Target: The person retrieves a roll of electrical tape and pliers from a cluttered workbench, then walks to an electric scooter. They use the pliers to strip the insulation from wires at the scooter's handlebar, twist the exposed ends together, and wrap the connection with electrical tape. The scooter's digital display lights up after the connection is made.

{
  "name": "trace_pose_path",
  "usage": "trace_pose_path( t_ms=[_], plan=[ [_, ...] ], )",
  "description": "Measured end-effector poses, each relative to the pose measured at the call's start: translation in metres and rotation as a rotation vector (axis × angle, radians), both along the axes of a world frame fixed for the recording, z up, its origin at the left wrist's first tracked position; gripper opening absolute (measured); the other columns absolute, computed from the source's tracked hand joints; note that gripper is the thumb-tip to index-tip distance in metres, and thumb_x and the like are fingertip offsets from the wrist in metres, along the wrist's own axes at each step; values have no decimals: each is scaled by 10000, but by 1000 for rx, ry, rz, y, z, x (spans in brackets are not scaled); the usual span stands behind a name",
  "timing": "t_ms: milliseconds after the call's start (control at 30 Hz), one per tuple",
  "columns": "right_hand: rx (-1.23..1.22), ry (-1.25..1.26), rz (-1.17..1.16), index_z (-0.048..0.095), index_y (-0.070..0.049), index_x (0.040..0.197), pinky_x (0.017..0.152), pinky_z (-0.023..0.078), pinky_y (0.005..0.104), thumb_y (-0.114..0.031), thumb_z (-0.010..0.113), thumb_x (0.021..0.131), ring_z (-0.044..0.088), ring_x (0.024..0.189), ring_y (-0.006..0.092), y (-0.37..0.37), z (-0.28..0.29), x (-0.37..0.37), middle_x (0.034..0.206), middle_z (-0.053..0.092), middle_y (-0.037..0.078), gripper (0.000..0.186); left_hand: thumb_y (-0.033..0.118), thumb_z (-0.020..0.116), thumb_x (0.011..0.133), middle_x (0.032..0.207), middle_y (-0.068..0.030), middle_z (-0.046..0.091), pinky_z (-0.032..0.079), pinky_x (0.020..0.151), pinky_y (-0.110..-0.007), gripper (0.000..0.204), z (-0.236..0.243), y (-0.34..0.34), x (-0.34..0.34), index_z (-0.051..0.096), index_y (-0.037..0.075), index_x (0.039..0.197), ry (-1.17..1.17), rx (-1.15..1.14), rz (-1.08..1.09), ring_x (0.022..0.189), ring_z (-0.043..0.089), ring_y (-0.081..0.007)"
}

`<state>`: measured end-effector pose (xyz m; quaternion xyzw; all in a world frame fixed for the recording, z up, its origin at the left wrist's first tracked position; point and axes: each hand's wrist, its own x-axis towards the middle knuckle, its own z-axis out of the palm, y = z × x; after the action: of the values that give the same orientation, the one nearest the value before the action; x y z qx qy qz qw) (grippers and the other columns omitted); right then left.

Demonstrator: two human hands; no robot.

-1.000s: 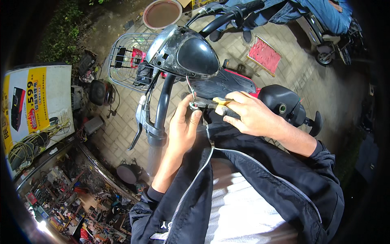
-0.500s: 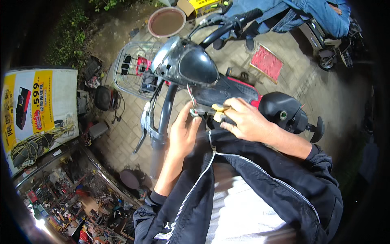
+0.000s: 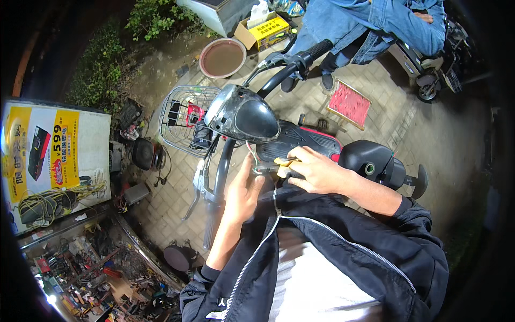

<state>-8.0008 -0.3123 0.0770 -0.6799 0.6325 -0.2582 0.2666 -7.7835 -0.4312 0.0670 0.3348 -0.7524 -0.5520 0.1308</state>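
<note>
Clutching yellow-handled pliers [image 3: 282, 171], right hand [image 3: 317, 173] is pointing them left at thin wires [image 3: 253, 153], can't tell if left hand [image 3: 241, 196] is pinching.

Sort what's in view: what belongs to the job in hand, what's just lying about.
Job in hand:
- pliers, in the right hand
- thin wires, by the left hand
- scooter headlight

Apparently lying about:
- basin
- yellow box
- red-topped stool

I wear a black jacket [image 3: 365, 228] — its silver-toothed zipper [image 3: 248, 263] parted in a V, white lettering [image 3: 221, 303] on the left chest — over a white shirt [image 3: 316, 282], black sleeves [image 3: 412, 217] ending along my forearms [image 3: 367, 190].
</note>
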Motion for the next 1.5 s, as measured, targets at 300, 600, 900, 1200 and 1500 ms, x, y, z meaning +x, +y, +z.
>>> trace_pose_path(
  t_ms=[300,600,900,1200,1500],
  plan=[
    [-62,-256,-133,679,-12,1021,756,529,387,-208,738,858,624,896,343,21,-15,-4,1054,607,171,261,196,606,975,1259,-174,602,460,937,-283,668,118,9,9,278,-59,1499,-142,-42,70,1061,584,-182],
    [34,-339,-472,663,-7,1076,786,505,397,-239,724,870,600,892,349,100,-35,15,995,601,180,316,182,611,907,1441,-211,459,373,1106,-397,520,220,-164,-83,473,-25,1363,423,-1604,574,1263,499,-329],
    [77,-364,-689,632,13,943,701,499,406,-258,762,834,613,779,352,116,-13,30,875,616,170,320,150,636,907,1376,-223,552,358,1112,-400,445,184,-120,-107,574,-29,1310,252,-618,-109,1301,514,-309],
    [236,-1102,-106,579,-6,1172,878,484,319,-297,797,844,598,971,149,73,19,25,1019,641,54,490,109,633,958,1295,-181,586,472,955,-310,623,108,38,-38,336,-50,1482,203,592,-70,1101,583,-179],
    [109,-1553,-428,512,18,1257,866,489,318,-413,775,839,578,1097,181,94,-2,74,1124,612,105,656,61,617,955,1096,-116,623,512,917,-331,279,29,57,-25,533,0,1214,340,644,59,981,624,-199]
  ],
)
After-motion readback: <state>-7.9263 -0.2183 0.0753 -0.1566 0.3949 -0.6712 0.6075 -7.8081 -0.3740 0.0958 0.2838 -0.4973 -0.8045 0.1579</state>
